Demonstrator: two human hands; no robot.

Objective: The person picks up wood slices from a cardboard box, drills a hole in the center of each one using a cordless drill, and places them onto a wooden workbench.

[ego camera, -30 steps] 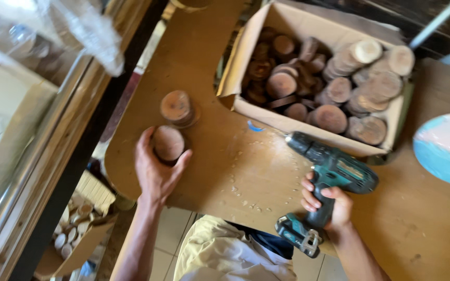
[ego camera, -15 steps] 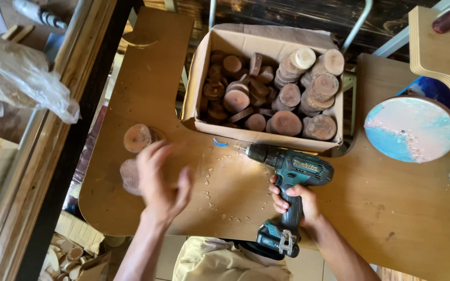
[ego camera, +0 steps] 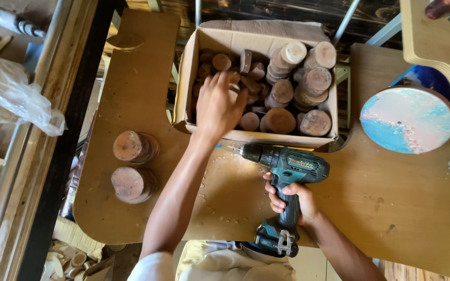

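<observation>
the wooden bench [ego camera: 131, 78] carries a cardboard box [ego camera: 183, 88], two stacks of wood discs [ego camera: 131, 164] and scattered sawdust [ego camera: 220, 198].

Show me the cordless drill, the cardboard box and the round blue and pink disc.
cordless drill [ego camera: 292, 166], head view, teal body.
cardboard box [ego camera: 183, 88], head view, left wall.
round blue and pink disc [ego camera: 407, 119], head view, face.

Both forearms were bare from wrist to elbow, with no watch, ring or glove on the left hand [ego camera: 219, 106] or the right hand [ego camera: 291, 196]. Behind the left hand, up the arm, a white short sleeve [ego camera: 153, 267] showed. Below the right hand lay light yellowish clothing [ego camera: 220, 263], loosely creased.
</observation>
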